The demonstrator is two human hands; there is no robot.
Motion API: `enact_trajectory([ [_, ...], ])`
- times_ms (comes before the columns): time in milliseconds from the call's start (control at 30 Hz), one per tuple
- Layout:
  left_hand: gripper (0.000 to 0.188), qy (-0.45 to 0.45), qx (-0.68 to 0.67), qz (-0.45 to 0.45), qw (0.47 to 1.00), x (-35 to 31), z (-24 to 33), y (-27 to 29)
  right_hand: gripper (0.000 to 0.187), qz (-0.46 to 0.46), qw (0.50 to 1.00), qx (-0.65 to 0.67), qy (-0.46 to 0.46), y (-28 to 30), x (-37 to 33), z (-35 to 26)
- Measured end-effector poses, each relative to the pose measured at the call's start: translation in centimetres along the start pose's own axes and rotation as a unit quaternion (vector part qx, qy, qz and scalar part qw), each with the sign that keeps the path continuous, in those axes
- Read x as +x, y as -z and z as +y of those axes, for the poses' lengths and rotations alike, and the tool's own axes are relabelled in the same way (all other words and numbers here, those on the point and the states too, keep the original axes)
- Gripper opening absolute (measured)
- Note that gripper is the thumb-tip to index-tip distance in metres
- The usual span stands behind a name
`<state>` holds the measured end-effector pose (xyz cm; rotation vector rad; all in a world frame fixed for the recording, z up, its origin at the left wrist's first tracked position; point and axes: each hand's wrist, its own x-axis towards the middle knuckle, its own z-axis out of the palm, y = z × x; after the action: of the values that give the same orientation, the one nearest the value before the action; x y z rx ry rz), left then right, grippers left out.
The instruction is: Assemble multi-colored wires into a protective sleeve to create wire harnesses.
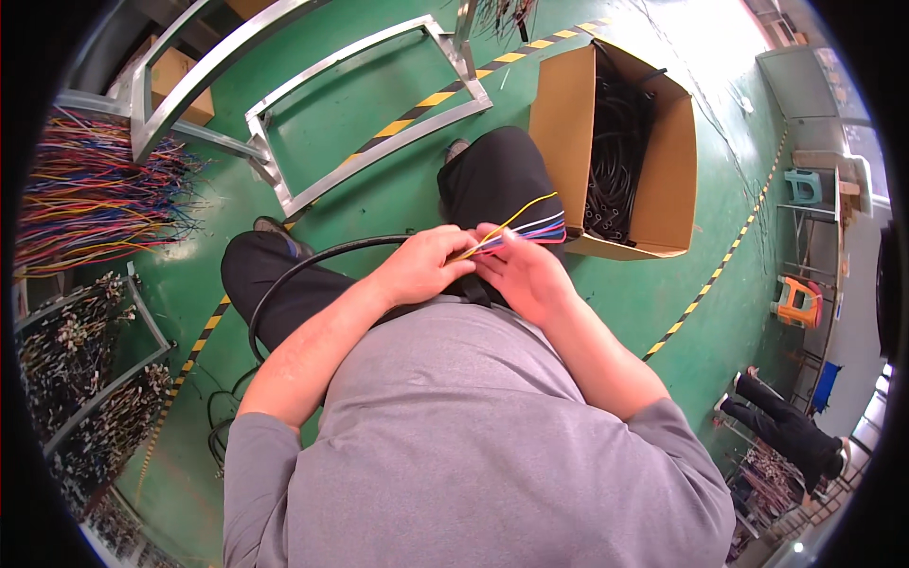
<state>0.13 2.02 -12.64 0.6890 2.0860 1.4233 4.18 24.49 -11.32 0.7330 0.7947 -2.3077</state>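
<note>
An open brown cardboard box (620, 151) stands on the green floor (379, 114), far and to the right, its flaps up and coils of black cable (620, 142) filling it. A smaller closed brown cardboard carton (180, 80) sits far left, partly behind a grey metal frame (189, 76).

There is one view, from a wide fisheye camera on the person's head, looking steeply down the front of the grey shirt to the hands: left hand (421, 265) and right hand (525, 275) meet just below the picture's middle, close to the lens. Forearms come in from the lower edge. Beyond the hands lie the knees and the green floor (379, 114); a cardboard box (568, 123) sits beyond and right of the hands, a metal frame (369, 104) beyond and left. Straight edges bend near the dark round rim.
</note>
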Motion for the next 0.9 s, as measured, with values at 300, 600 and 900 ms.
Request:
enact_trajectory([
  [300, 0.019, 0.178, -0.008, -0.108, 0.978, -0.5, -3.4, 0.0, 0.019, 0.026, 0.973, 0.104, 0.202, 0.8, -2.9, -9.5],
  [600, 0.019, 0.077, 0.131, -0.060, 0.987, -1.5, -5.3, -1.6, 0.013, 0.045, 0.935, 0.118, 0.333, 11.2, -13.6, -24.8],
  [900, 0.031, 0.083, 0.137, -0.032, 0.987, -2.8, -4.3, -1.0, 0.024, 0.131, 0.895, 0.051, 0.424, 17.5, -22.6, -41.5],
])
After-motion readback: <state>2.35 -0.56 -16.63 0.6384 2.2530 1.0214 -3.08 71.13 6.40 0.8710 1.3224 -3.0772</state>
